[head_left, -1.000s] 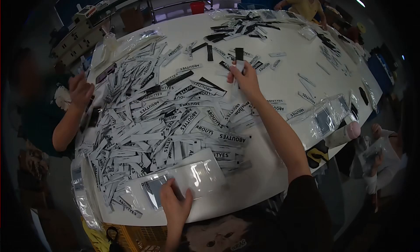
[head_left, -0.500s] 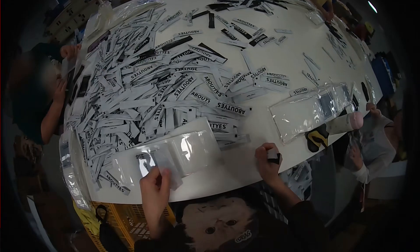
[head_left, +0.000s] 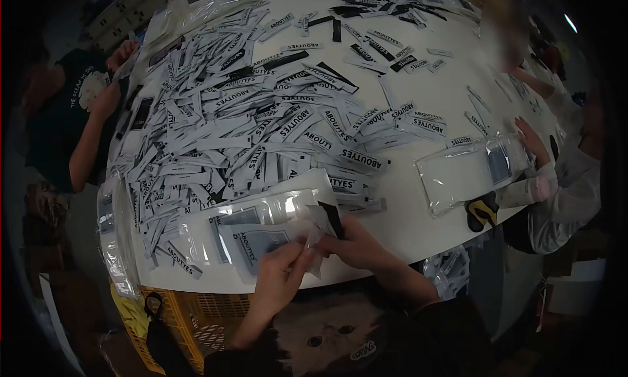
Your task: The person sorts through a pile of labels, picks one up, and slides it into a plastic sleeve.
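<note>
My left hand pinches the edge of a clear plastic bag printed ABOUTYES, near the table's front edge. My right hand meets it at the bag's right end, fingers closed on a white-and-black packet. The fingertips of both hands nearly touch, and they hide how far the packet is in the bag. Under and behind the held bag lie more flat clear bags. Beyond them spreads a large heap of slim ABOUTYES packets.
To the right lies another stack of clear bags, beside yellow-and-black scissors and a pink-ended roll. Co-workers' arms reach in at left and right. A yellow crate stands below the table edge.
My left hand has drawn the bag to the right, off the stack. My right hand has come left from the bare tabletop, bringing the packet to the bag. The camera view has shifted slightly.
</note>
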A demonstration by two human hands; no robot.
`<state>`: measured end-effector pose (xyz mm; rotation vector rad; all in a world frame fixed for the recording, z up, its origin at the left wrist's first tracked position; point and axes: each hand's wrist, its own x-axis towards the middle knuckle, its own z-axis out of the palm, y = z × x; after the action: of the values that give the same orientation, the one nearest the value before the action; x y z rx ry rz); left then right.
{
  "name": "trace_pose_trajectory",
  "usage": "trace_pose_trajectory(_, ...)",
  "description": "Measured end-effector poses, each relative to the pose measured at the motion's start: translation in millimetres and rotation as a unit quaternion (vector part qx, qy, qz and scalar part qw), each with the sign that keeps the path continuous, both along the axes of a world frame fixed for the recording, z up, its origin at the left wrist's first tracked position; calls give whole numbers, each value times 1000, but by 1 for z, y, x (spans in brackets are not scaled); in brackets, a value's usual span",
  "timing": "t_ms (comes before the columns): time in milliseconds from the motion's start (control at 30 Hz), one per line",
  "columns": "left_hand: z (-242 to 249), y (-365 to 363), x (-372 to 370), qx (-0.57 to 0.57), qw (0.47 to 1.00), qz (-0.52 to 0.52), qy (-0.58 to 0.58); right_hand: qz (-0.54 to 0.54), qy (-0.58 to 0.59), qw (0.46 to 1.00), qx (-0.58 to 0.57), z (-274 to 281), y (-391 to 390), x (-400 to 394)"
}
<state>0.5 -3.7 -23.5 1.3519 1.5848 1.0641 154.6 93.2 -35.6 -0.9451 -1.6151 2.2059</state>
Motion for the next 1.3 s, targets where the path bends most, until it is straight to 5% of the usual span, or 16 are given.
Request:
trace_pose_trajectory(133, -2, 8, 13, 103, 987, 27, 121, -43, 65, 988, 133, 13, -8, -5)
trace_pose_trajectory(200, -3, 6, 12, 86, 987, 19, 133, -66, -114, 945, 299, 21, -12, -7)
trace_pose_trajectory(400, 7, -11, 11, 55, 975, 56, 209, -143, -111, 861, 475, -10, -19, 1)
trace_pose_trajectory(467, 15, -12, 11, 5, 980, 78, 181, -115, -75, 918, 372, 6, -13, 8)
trace_pose_trajectory(533, 23, -5, 10, 239, 936, 16, 256, -88, -37, 962, 255, 11, -17, 15)
trace_pose_trajectory(633, 18, 0, 8, 343, 903, -126, 227, -79, 67, 991, 86, 11, -26, 23)
trace_pose_trajectory(733, 11, 11, 14, 283, 940, -183, 54, -88, 111, 985, 101, 9, -27, 25)
trace_pose_trajectory(800, 1, 9, 30, 230, 958, -167, 48, -117, -10, 992, -42, 8, -27, 33)
trace_pose_trajectory(933, -5, 11, 41, 143, 975, -130, 108, -246, 171, 954, 17, -11, -15, 62)
trace_pose_trajectory(1000, -5, 14, 42, 151, 976, -103, 114, -258, 16, 890, 376, -2, 0, 69)
trace_pose_trajectory(1033, -6, 16, 44, 157, 973, -96, 137, -206, -60, 878, 428, -11, 4, 80)
trace_pose_trajectory(1067, -6, 17, 45, 162, 970, -88, 159, -205, -61, 878, 428, -9, 0, 80)
trace_pose_trajectory(1133, -5, 21, 47, 156, 969, -86, 170, -303, 77, 935, 166, 4, -14, 75)
trace_pose_trajectory(1167, -3, 22, 48, 149, 968, -87, 181, -303, 76, 936, 165, 13, -19, 69)
trace_pose_trajectory(1233, -2, 22, 52, 142, 974, -79, 156, -356, 411, 837, 59, 27, -28, 51)
trace_pose_trajectory(1300, -1, 20, 51, 138, 978, -75, 134, -338, 385, 855, 82, 17, -29, 43)
